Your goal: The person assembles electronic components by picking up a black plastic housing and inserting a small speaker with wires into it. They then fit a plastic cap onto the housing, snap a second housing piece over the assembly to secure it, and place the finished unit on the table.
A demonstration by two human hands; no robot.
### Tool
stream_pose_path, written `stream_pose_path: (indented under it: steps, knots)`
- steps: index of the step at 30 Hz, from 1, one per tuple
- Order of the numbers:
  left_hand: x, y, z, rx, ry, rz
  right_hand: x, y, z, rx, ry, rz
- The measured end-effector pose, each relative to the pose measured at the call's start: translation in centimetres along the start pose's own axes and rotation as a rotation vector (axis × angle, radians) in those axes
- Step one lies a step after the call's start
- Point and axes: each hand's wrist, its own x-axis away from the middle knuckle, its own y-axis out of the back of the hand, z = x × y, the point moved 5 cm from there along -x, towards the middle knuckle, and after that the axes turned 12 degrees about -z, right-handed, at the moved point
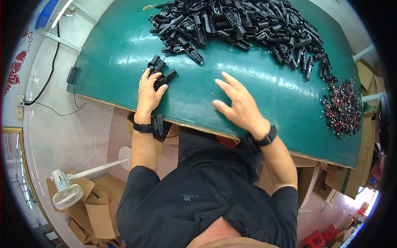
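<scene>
Near edge of bench (pixel 124 53): both wrists cross it, each with a black strap. Left hand (pixel 149 95) lies close to the near left corner, fingers curled over a small cluster of black ribbed plastic parts (pixel 160 71); three or four ribbed ends stick out past the fingertips toward the far side. Grip looks like a gather, holding the parts bunched so they stay together, judged from the closed fingers. Right hand (pixel 239 104) sits mid-bench by the near edge, palm down, fingers spread wide, holding nothing.

Bare green surface lies between the hands and beyond them: open room to slide either way.

Far edge: large pile (pixel 244 25) of the same black parts, well apart from both hands. Right edge: a heap of small wired pieces (pixel 341 108), red and black.
</scene>
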Motion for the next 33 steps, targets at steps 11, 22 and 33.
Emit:
stream_pose_path:
  steps: [11,22,33]
  knots:
    - [3.0,4.6,-3.1,-0.223,-0.101,-0.223,-10.2,-10.1,-1.7,0.268,0.017,0.012]
    - [6.4,-7.6,-12.1,1.204,0.575,0.079,-0.6,-2.2,-0.7,-0.020,0.204,-0.105]
    - [8.0,-12.4,-19.7,1.080,0.363,0.168,6.3,20.4,-17.6,0.583,-0.167,-0.377]
